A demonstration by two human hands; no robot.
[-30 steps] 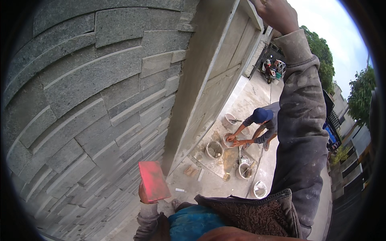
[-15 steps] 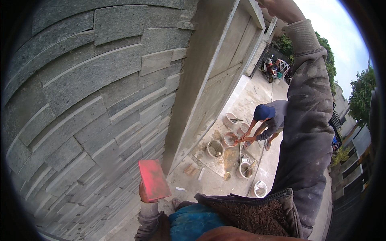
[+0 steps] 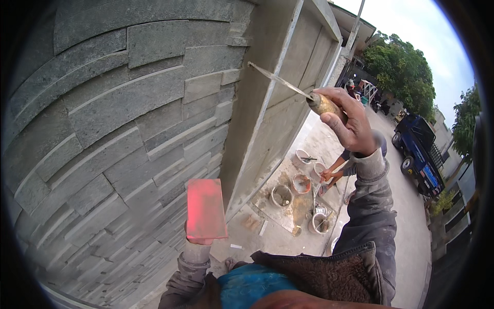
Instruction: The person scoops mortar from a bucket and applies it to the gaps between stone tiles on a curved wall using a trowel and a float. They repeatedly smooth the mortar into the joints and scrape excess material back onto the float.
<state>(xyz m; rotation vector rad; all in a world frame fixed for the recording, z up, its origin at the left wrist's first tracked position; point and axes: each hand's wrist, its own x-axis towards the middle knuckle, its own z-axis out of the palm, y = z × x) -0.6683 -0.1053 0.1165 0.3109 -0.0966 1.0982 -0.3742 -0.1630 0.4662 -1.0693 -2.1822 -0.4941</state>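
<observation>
My left hand (image 3: 198,240) grips a red rectangular board (image 3: 207,208), held up beside the grey stacked-stone wall (image 3: 126,154); the board hides most of its fingers. My right hand (image 3: 350,119) is closed round the worn wooden handle (image 3: 321,106) of a tool with a long, thin metal blade (image 3: 280,80). The blade reaches left across a pale edge to the smooth cement strip (image 3: 236,139) next to the stonework, its tip near the stones; I cannot tell whether it touches.
Below, a co-worker's hands (image 3: 325,174) are by several buckets (image 3: 282,195) on the stained pavement (image 3: 247,239). A panelled cement face (image 3: 309,62) adjoins the strip. To the right are a dark blue truck (image 3: 414,154), parked motorbikes (image 3: 355,87) and trees (image 3: 399,67).
My right hand has come down from the top of the view, bringing the tool into sight. The red board has risen slightly and shifted right. More of the truck shows now.
</observation>
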